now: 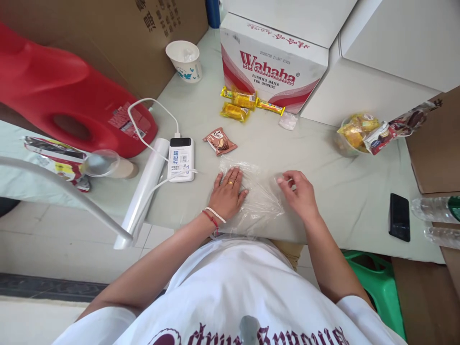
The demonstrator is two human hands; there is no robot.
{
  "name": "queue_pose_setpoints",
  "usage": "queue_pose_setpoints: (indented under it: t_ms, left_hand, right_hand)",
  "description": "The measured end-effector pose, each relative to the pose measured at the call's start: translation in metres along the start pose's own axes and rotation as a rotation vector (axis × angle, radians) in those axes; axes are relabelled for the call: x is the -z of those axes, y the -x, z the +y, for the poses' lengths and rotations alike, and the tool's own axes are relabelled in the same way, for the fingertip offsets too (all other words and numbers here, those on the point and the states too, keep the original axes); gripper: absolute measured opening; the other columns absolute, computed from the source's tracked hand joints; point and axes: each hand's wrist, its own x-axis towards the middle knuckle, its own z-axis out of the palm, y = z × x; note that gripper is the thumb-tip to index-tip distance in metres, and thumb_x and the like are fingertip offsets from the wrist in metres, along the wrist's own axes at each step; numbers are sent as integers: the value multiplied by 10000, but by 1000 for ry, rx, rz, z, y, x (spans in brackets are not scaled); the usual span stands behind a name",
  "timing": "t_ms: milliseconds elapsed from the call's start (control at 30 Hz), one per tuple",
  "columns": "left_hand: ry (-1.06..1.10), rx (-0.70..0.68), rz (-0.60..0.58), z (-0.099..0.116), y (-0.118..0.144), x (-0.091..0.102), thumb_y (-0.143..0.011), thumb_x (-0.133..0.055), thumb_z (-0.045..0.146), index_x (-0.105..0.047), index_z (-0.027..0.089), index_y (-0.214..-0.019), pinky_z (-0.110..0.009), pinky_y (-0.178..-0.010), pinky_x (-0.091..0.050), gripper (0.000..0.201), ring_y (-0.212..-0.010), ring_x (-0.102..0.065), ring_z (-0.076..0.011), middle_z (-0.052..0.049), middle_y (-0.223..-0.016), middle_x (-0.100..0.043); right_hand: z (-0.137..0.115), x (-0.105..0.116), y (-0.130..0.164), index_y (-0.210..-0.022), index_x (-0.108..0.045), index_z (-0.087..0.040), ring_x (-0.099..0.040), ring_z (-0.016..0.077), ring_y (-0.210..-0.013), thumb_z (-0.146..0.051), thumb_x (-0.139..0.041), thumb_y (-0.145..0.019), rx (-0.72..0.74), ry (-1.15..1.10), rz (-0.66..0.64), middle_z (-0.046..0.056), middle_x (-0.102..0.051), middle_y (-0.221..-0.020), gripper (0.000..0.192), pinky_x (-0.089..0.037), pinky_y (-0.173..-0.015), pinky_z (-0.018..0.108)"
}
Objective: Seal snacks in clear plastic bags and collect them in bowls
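A thin, crinkled sheet of clear plastic film (259, 199) lies on the table in front of me. My left hand (227, 192) rests flat on its left part, fingers extended and palm down. At the right side of the film is my right hand (299, 192), with curled fingers and the thumb and forefinger pinched together at what looks like its see-through edge. A brown wrapped biscuit packet (220, 141) lies just beyond my left hand. Beside it on the left is a white power bank (181, 160) with a cable plugged in.
Yellow snack packets (235, 111) lie before a Wahaha carton (273, 67). A paper cup (185, 61), red jug (79, 86) and white roll (143, 196) are leftward. Rightward are a bowl of snacks (354, 134), a phone (399, 217) and plastic bottles (431, 209).
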Motion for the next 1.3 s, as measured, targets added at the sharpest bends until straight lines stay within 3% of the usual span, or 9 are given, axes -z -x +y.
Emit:
queue_pose_setpoints:
  t_ms: [167,433,600,733,833,933,1033,1167,1300]
  left_hand:
    - [26,31,14,-4,2,1,-1041,-367,419,-401,75,-1569,-525,-1282,-228,632,-1564,-321,-304,-172,-1669,-363]
    - [94,51,30,-9,1,1,-1038,-374,417,-398,101,-1571,-527,-1280,-222,620,-1562,-325,-307,-172,-1674,-356]
    - [103,50,15,-10,2,4,-1040,-360,408,-405,104,-1567,-521,-1278,-233,610,-1574,-302,-291,-158,-1685,-337]
    - [44,60,1,-9,4,3,-1044,-343,419,-408,111,-1573,-559,-1285,-190,615,-1573,-301,-303,-157,-1676,-354]
    - [20,80,6,-9,0,1,-1044,-334,436,-385,101,-1586,-570,-1290,-168,640,-1582,-278,-310,-162,-1686,-328]
    - [28,118,9,-9,-9,0,-1043,-328,440,-376,96,-1590,-577,-1289,-168,648,-1584,-272,-313,-158,-1693,-311]
    - [48,164,24,-10,-19,0,-1041,-326,443,-377,90,-1586,-589,-1283,-175,651,-1581,-275,-323,-164,-1692,-311]
    - [78,200,50,-9,-26,1,-1038,-330,441,-378,82,-1583,-601,-1280,-171,655,-1568,-300,-337,-181,-1678,-339]
    - [93,199,79,-9,-24,1,-1038,-330,445,-369,89,-1589,-591,-1279,-167,657,-1567,-301,-336,-186,-1677,-340]
  right_hand:
    - [-3,-29,-17,-1028,-710,-225,-624,195,-818,-383,-636,-870,-69,41,-126,48,-712,-939,235,-462,-751,316]
    - [43,-7,-2,-898,-671,-191,-488,123,-631,-486,-673,-827,-314,-418,52,-5,-619,-763,303,-397,-589,251]
    - [40,-7,-16,-1308,-597,-211,-598,256,-1136,-596,-591,-894,-123,-239,93,114,-683,-1197,566,-527,-927,409]
    - [24,-23,-45,-1555,-408,-214,-400,331,-1434,-566,-789,-729,79,-72,-171,146,-625,-1355,975,-343,-1198,546]
    - [15,-29,-65,-1278,-672,-199,-597,304,-1203,-486,-822,-687,125,-155,-420,110,-688,-1161,674,-446,-1121,494]
    - [15,-19,-78,-917,-691,-198,-683,223,-909,-540,-790,-712,-36,-447,-420,52,-689,-939,411,-574,-920,423]
    - [17,0,-79,-1078,-615,-241,-726,212,-887,-646,-749,-755,-270,-714,-314,30,-683,-981,535,-625,-811,413]
    - [8,5,-47,-1438,-423,-311,-760,237,-927,-611,-839,-710,-412,-807,-502,81,-692,-1215,890,-641,-814,446]
    - [3,-6,-6,-1447,-476,-278,-731,183,-776,-431,-947,-634,-485,-832,-548,33,-753,-967,952,-621,-780,369]
